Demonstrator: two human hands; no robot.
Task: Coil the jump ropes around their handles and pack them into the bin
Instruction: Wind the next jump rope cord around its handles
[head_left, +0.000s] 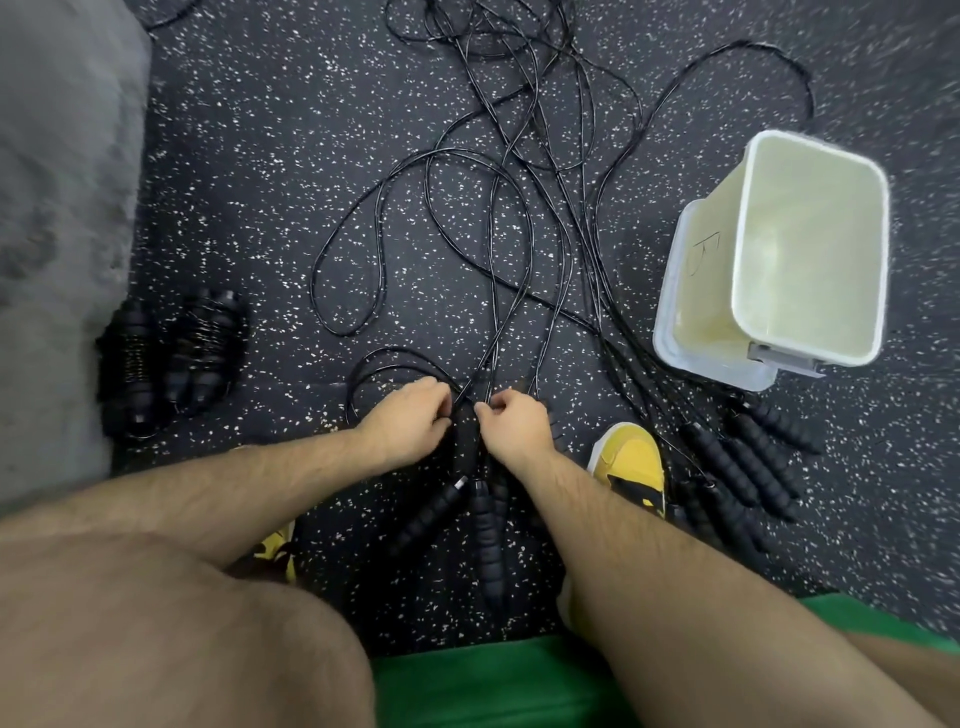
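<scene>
Thin black jump-rope cords (498, 218) lie tangled across the speckled floor. My left hand (408, 428) and my right hand (517, 431) meet over a black foam handle (464, 441), fingers curled and pinching cord at its top. Below them lie more loose handles (485, 540). Several handles (748, 467) with cords attached lie at the right. Two coiled ropes (171, 358) rest at the left. The pale plastic bin (878, 270) stands at the right, nothing visible inside.
The bin sits on its lid (680, 317). A grey mat (57, 218) fills the left side. My yellow shoes (631, 462) flank the handles, with my bare knees and green shorts in the foreground.
</scene>
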